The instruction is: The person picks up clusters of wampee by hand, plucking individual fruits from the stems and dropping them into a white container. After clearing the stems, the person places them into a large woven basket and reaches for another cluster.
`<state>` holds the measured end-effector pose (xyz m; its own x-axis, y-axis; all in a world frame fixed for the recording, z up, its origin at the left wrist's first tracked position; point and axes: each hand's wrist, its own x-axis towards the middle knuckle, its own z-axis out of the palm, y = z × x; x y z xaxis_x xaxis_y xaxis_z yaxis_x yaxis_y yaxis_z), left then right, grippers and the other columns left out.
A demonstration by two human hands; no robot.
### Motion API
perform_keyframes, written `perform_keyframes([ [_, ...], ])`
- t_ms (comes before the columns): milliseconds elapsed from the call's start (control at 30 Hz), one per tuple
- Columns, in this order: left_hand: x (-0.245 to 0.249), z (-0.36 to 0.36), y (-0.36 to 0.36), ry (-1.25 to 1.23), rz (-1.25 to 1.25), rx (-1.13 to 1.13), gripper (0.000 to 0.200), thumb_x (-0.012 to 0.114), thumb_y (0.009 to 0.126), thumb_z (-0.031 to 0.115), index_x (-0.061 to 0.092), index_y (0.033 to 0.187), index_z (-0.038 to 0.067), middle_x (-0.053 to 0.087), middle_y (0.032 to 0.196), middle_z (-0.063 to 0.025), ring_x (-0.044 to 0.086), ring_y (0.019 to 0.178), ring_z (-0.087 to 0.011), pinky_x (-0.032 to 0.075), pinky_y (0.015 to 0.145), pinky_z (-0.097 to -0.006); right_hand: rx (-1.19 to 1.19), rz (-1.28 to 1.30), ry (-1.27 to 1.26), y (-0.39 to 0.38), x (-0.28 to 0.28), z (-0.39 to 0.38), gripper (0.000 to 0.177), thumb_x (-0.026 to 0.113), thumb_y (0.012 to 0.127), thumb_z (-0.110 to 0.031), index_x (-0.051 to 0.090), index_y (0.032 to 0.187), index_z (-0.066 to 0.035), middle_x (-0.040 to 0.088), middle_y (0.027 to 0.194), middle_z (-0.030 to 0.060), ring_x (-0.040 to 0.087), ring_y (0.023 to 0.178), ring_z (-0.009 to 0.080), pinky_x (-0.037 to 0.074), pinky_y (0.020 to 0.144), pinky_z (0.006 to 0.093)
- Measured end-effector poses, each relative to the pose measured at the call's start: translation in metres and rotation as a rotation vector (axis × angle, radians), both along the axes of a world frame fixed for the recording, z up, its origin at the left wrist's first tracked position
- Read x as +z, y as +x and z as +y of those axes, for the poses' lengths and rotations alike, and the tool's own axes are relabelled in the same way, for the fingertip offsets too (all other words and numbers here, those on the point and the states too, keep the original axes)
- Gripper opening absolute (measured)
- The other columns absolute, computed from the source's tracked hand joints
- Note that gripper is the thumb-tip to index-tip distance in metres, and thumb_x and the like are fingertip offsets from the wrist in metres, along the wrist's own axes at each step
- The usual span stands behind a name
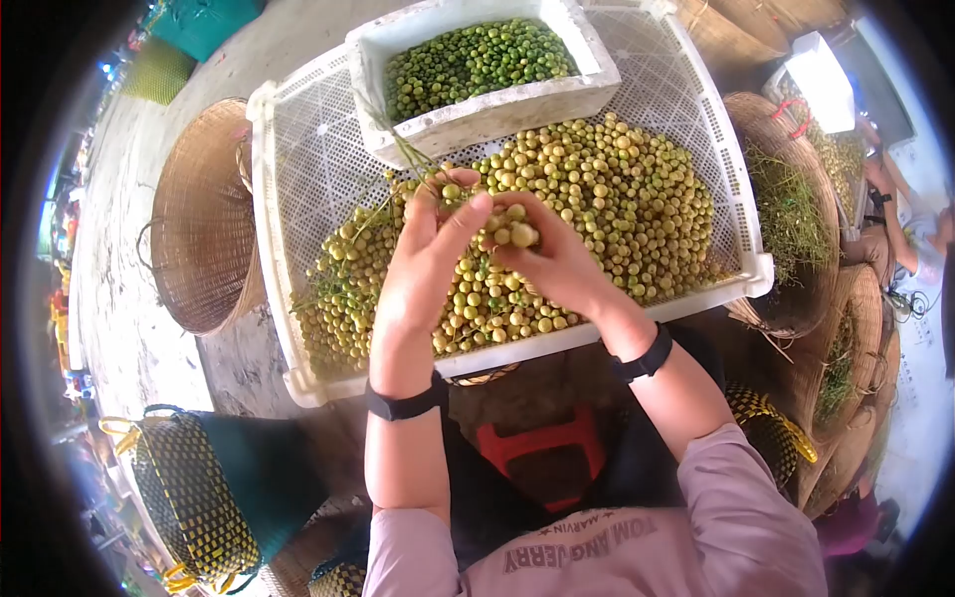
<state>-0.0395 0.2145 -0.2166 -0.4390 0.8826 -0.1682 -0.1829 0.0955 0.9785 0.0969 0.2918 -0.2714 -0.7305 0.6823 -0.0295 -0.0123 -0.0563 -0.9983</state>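
Observation:
My left hand point(423, 244) is closed on a bunch of thin green stems point(406, 147), which stick up above the fingers. Small round yellow-green fruits point(513, 234) lie in the curled fingers of my right hand point(559, 261), close beside the left. Both hands are over a white perforated plastic tray point(288, 149). A heap of loose yellowish fruits point(627, 199) fills much of it, with fruits still on stems point(343, 298) at the left. At the tray's back stands a white foam box point(497, 121) of darker green fruits point(482, 65).
A woven basket point(204, 219) stands left of the tray. To the right is a basket of stems point(786, 214), with more baskets below it. A checked woven bag point(194, 488) sits lower left. Under the tray is a red stool point(542, 443). Another person's arm point(890, 209) shows far right.

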Motion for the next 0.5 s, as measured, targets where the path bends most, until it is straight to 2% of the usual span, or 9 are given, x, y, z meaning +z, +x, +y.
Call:
perform_keyframes([
  [33,0.002,-0.003,-0.005,0.001,0.002,-0.003,0.032,0.065,0.089,0.029,0.059,0.110,0.006,0.052,0.109,-0.0040,0.049,0.096,-0.0176,0.041,0.087,-0.0326,-0.003,0.002,0.001,0.002,0.004,0.005,0.043,0.060,0.084,-0.006,0.048,0.125,-0.002,0.063,0.101,0.0090,0.063,0.091,0.0189,0.053,0.077,0.0321],
  [133,-0.001,-0.006,-0.020,0.132,0.645,-0.115,0.050,0.078,0.076,0.030,0.059,0.119,0.011,0.047,0.123,-0.0112,0.040,0.123,-0.0249,0.033,0.104,-0.0424,0.098,0.113,-0.469,0.018,0.029,0.016,0.036,0.053,0.086,-0.006,0.053,0.122,-0.001,0.062,0.102,0.0087,0.062,0.088,0.0129,0.051,0.075,0.0260],
  [233,-0.008,-0.005,-0.021,0.266,0.651,-0.126,0.048,0.078,0.077,0.029,0.061,0.116,0.008,0.048,0.125,-0.0119,0.040,0.126,-0.0263,0.031,0.106,-0.0428,0.199,0.134,-0.555,0.023,0.034,0.018,0.035,0.052,0.086,-0.009,0.055,0.120,-0.001,0.064,0.098,0.0082,0.061,0.084,0.0124,0.050,0.073,0.0243],
  [267,-0.010,0.000,-0.011,0.339,0.217,-0.152,0.041,0.076,0.079,0.030,0.062,0.110,0.006,0.051,0.123,-0.0105,0.048,0.116,-0.0239,0.037,0.101,-0.0403,0.229,0.149,-0.558,0.022,0.036,0.015,0.036,0.052,0.086,-0.012,0.055,0.120,-0.002,0.065,0.093,0.0076,0.061,0.081,0.0114,0.049,0.069,0.0229],
  [300,-0.009,-0.001,-0.005,0.340,0.054,-0.188,0.030,0.068,0.088,0.029,0.064,0.105,0.005,0.059,0.112,-0.0069,0.056,0.101,-0.0174,0.044,0.092,-0.0340,0.298,0.112,-0.600,0.022,0.034,0.015,0.036,0.051,0.087,-0.012,0.054,0.121,-0.002,0.065,0.093,0.0068,0.061,0.080,0.0112,0.050,0.070,0.0232],
  [367,-0.011,0.004,0.003,0.179,-0.110,-0.108,0.026,0.057,0.096,0.028,0.065,0.102,0.004,0.064,0.098,-0.0028,0.058,0.089,-0.0104,0.046,0.081,-0.0265,0.311,0.030,-0.621,0.020,0.048,0.011,0.038,0.053,0.088,-0.015,0.051,0.124,-0.001,0.065,0.094,0.0070,0.061,0.081,0.0116,0.050,0.071,0.0242],
  [400,-0.007,0.000,0.003,0.043,-0.153,-0.088,0.029,0.050,0.100,0.028,0.066,0.099,0.004,0.066,0.086,-0.0003,0.058,0.082,-0.0075,0.046,0.076,-0.0232,0.250,0.084,-0.609,0.015,0.045,0.005,0.045,0.057,0.092,-0.027,0.048,0.127,0.000,0.063,0.102,0.0067,0.060,0.089,0.0109,0.049,0.077,0.0248],
  [433,-0.010,0.002,0.004,0.045,-0.150,-0.086,0.029,0.050,0.100,0.028,0.066,0.099,0.004,0.066,0.086,-0.0003,0.058,0.082,-0.0075,0.046,0.076,-0.0232,0.253,0.086,-0.606,0.013,0.037,0.006,0.045,0.057,0.092,-0.027,0.048,0.127,0.000,0.063,0.102,0.0067,0.060,0.089,0.0109,0.049,0.077,0.0248],
  [500,-0.018,0.006,0.004,0.180,-0.067,0.147,0.030,0.050,0.099,0.028,0.068,0.097,0.004,0.066,0.085,0.0007,0.057,0.079,-0.0070,0.045,0.073,-0.0218,0.163,0.075,-0.188,0.009,0.025,0.009,0.052,0.058,0.094,-0.037,0.046,0.129,-0.001,0.060,0.112,0.0073,0.055,0.098,0.0100,0.046,0.087,0.0255],
])
